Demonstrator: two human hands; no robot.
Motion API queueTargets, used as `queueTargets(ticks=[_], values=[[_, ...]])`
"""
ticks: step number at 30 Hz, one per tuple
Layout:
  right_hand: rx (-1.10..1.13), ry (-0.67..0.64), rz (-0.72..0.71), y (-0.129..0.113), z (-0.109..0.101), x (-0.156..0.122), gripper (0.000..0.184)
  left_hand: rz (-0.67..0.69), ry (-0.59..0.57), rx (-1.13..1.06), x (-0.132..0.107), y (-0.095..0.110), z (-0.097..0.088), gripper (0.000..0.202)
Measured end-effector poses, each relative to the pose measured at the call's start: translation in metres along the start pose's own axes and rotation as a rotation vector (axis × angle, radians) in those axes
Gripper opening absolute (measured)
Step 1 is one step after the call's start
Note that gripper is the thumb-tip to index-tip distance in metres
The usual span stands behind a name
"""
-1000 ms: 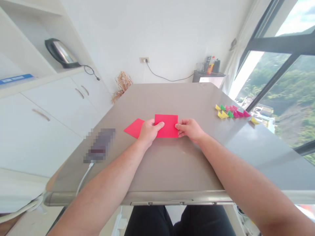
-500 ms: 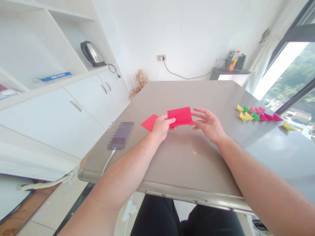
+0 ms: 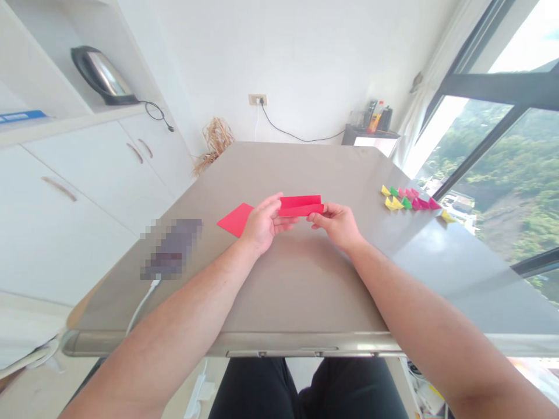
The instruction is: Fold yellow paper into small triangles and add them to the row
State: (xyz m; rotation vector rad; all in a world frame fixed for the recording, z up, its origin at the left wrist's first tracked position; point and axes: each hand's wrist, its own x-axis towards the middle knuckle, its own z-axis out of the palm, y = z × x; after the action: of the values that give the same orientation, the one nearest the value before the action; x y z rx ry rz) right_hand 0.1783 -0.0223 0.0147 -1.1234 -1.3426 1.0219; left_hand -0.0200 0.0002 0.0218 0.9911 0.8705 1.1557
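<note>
A folded piece of red paper [image 3: 301,205] is held above the table, its long sides bent up so that it looks like a shallow trough. My right hand [image 3: 338,224] pinches its right end between thumb and fingers. At the opposite end is my left hand [image 3: 262,226], fingers stretched and spread, some reaching below the paper; whether they bear any of its weight is unclear. A second red sheet [image 3: 233,220] lies flat on the table just left of my left hand, partly hidden by it.
Several small folded paper pieces [image 3: 406,202] in yellow, green and pink stand in rows on the table's [image 3: 297,285] right side. A blurred-out dark device [image 3: 174,247] with a white cable [image 3: 142,305] lies at the left. A kettle [image 3: 107,75] sits on a shelf.
My left hand has loosened from its thumb grip and spread its fingers. My right hand has closed on the paper's right end. The paper now shows a raised fold. The view has shifted right.
</note>
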Motion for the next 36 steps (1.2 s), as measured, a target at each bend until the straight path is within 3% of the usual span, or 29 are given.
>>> queueTargets(ticks=[5, 11, 18, 22, 27, 36], values=[[0.146, 0.097, 0.018, -0.003, 0.002, 0.000, 0.018, 0.229, -0.035, 0.052, -0.004, -0.004, 0.004, 0.049], [0.148, 0.027, 0.046, -0.002, 0.003, -0.001, 0.020, 0.360, 0.171, 0.237, 0.002, -0.016, 0.003, 0.032], [0.133, 0.113, 0.038, 0.001, 0.005, 0.001, 0.025, 0.402, 0.237, 0.401, 0.003, -0.018, 0.000, 0.025], [0.088, 0.148, 0.044, 0.004, 0.005, 0.002, 0.022, 0.362, 0.256, 0.372, 0.001, -0.015, 0.003, 0.047], [0.058, 0.140, 0.036, 0.005, 0.004, 0.001, 0.021, 0.316, 0.258, 0.325, 0.002, -0.015, 0.004, 0.034], [0.051, 0.141, 0.022, 0.006, 0.005, 0.002, 0.024, 0.330, 0.242, 0.321, 0.003, -0.017, 0.002, 0.033]])
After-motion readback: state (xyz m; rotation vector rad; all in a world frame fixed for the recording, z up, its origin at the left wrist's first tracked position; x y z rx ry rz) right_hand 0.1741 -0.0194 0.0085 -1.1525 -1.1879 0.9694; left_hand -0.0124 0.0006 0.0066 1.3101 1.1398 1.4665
